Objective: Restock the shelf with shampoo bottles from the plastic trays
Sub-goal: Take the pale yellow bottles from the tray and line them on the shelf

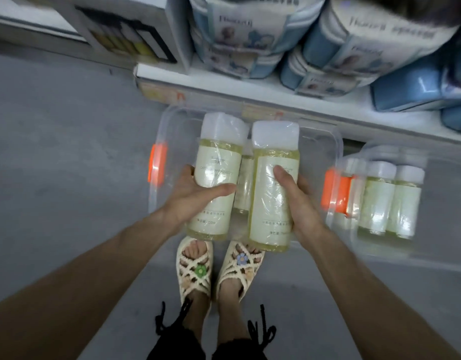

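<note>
I hold two shampoo bottles of pale yellow liquid with white caps and cream labels, above a clear plastic tray [156, 131] with orange latches on the floor. My left hand [190, 194] grips the left bottle [215, 175] from below, thumb across its label. My right hand [299, 203] grips the right bottle [272, 185], thumb on the label. One more bottle [246, 178] lies in the tray between them. A second clear tray [419, 250] at the right holds several upright bottles [391, 201].
A white shelf [250, 87] runs across the top, loaded with blue-and-white wrapped packs [367, 32] and a white box [125, 35] at the left. Grey floor lies on the left. My sandalled feet [219, 268] stand just in front of the first tray.
</note>
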Demonstrator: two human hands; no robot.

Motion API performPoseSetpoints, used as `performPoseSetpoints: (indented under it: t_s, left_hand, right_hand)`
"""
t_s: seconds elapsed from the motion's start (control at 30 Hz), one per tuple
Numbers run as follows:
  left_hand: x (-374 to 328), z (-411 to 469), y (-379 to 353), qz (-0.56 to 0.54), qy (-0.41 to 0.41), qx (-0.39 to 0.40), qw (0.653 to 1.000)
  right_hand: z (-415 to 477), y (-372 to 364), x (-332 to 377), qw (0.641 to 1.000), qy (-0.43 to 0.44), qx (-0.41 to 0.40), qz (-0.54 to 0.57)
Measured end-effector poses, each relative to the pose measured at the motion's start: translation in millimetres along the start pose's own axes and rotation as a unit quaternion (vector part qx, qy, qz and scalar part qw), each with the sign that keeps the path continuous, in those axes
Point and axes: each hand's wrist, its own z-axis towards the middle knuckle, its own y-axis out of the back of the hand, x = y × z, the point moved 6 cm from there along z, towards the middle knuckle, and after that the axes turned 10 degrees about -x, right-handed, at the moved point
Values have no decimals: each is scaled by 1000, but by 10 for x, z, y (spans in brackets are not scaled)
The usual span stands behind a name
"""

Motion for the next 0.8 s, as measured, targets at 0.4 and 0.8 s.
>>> performPoseSetpoints:
  t_s: [0.4,0.8]
  left_hand:
    - [-2110,-2539,1156,-22,-128,9,991]
    - [-4229,-5112,2202,-84,-356,-10,931]
  right_hand:
    - [-2650,359,2206,988,147,36,39]
    - [-5339,1010,4440,921,378,21,89]
